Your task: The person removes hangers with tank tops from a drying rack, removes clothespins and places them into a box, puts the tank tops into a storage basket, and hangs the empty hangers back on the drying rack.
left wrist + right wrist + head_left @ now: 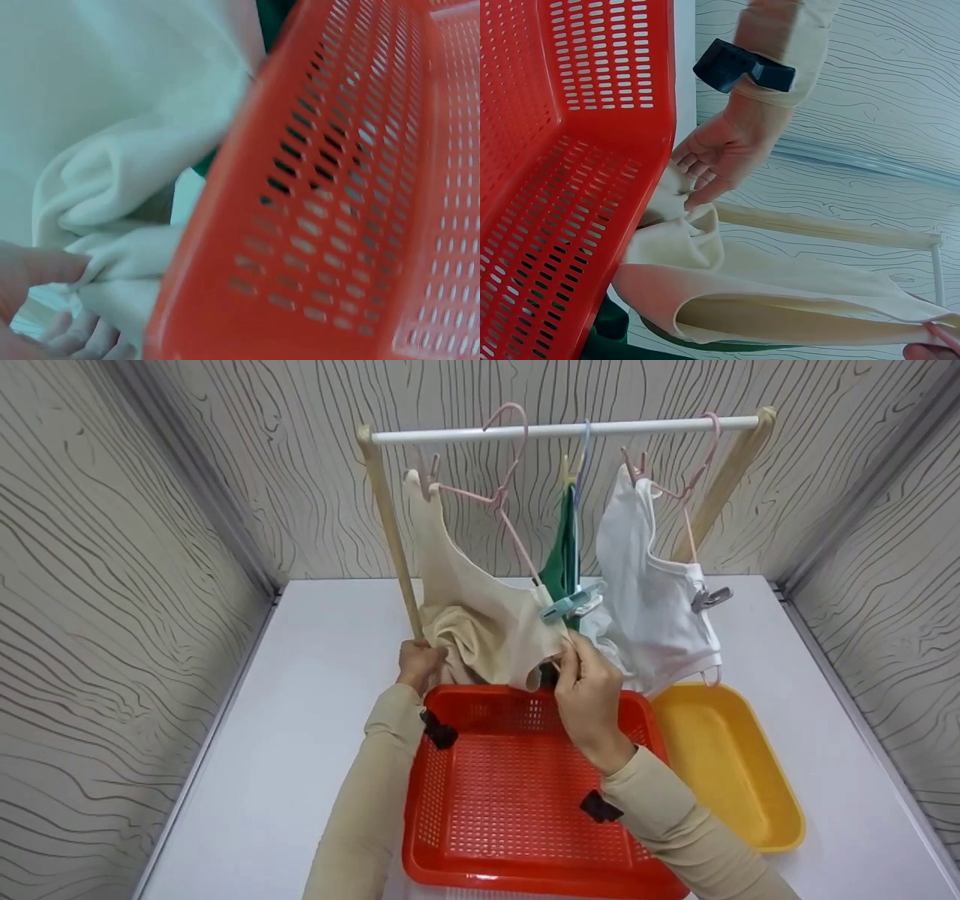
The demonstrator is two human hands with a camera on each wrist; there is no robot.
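Note:
A cream sleeveless top [480, 577] hangs from a pink hanger [510, 521] on the rod, its lower part bunched in folds. My left hand [420, 664] pinches the bunched hem side between thumb and fingers, as the left wrist view shows on the hand [45, 292] there. At the other side, my right hand [592, 697] pinches the top's edge just below a teal clothespin [570, 601], which clips a strap. Another clothespin [431, 472] grips the far strap. In the right wrist view only a fingertip of the right hand [930, 351] shows.
A red perforated basket [517, 787] stands beneath the hands, overlapping a yellow tray [724, 765] at the right. On the white rod [645, 427] also hang a green garment [561, 555] and a white top [652, 585] with a grey clothespin [711, 598]. Wooden posts [394, 532] support the rod.

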